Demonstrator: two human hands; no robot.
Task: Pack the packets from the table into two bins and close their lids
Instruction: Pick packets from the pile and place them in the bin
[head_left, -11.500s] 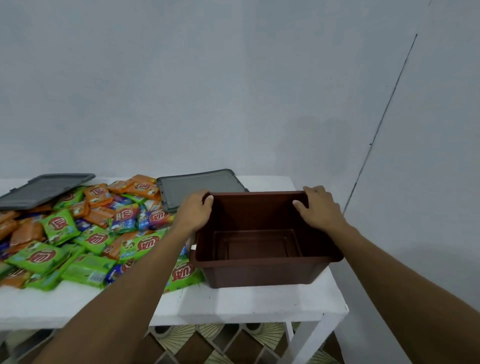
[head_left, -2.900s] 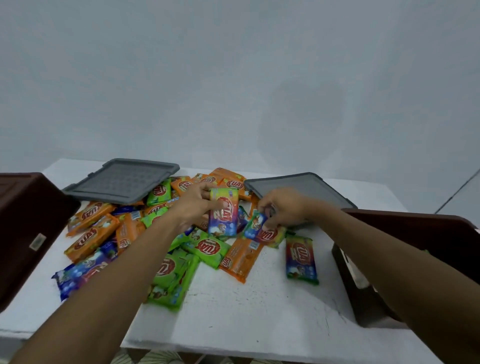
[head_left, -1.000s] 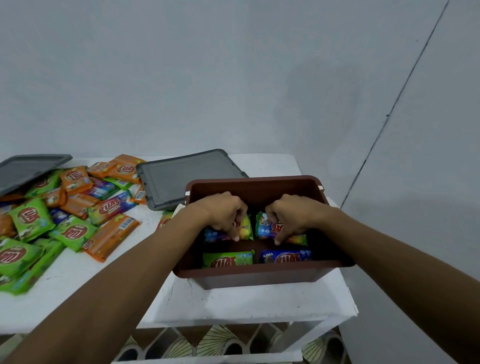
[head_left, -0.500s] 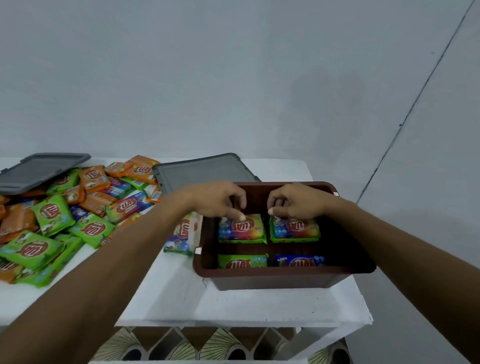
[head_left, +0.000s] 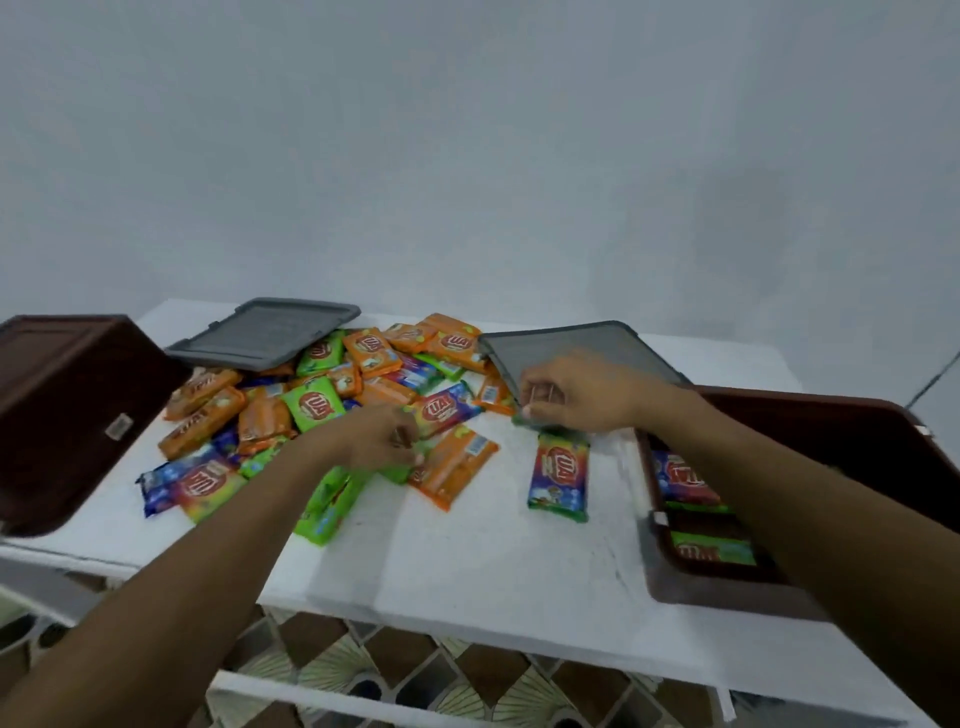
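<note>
The left bin (head_left: 67, 415) sits at the far left edge of the table (head_left: 467, 571). It is turned so I cannot see inside it. Next to it the left lid (head_left: 265, 335) lies flat, with its near edge on top of the pile (head_left: 311, 400) of packets. The pile is big, with orange, green and blue packets all mixed up. A moment ago both hands were down in the right bin, laying packets in. Now both hands are back out at the pile. The left hand (head_left: 374, 441) is at the near edge of the pile with its fingers bent down onto the packets. It is blurry, so I cannot tell if it has one yet. The right hand (head_left: 571, 395) is in front of the right lid (head_left: 587, 348). Its fingers are curled and seem to pinch a green packet (head_left: 540, 427) that peeks out under it. One lone packet (head_left: 560, 478) lies by itself just below that hand. The right bin (head_left: 779, 415) stands at the far right with a few packets (head_left: 685, 478) lying flat inside. So one load is packed and I think the next grab is starting. Most packets are not packed yet, and both lids are off.
</note>
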